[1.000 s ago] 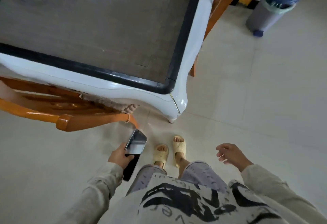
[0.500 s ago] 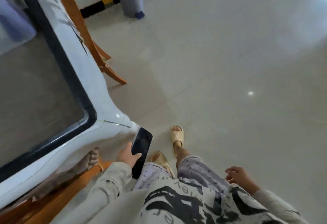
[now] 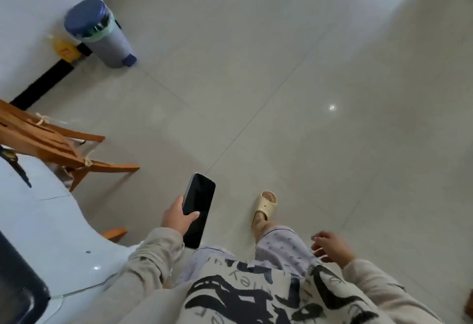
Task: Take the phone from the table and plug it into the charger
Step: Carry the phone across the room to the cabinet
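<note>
Holding the phone (image 3: 198, 209) in my left hand (image 3: 178, 218), thumb across the dark screen, fingers wrapped behind. Right hand (image 3: 330, 248) hangs loosely curled, w/ nothing in it. Pickup's done; charger not in view, so plugging in is left.

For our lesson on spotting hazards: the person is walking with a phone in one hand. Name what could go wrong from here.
1. The left hand alone holds the phone, its top end free above the hard tiled floor; a slip could drop it.
2. The wooden chair legs jut out close on the left, perhaps catching a foot.
3. No charger is in view.
</note>
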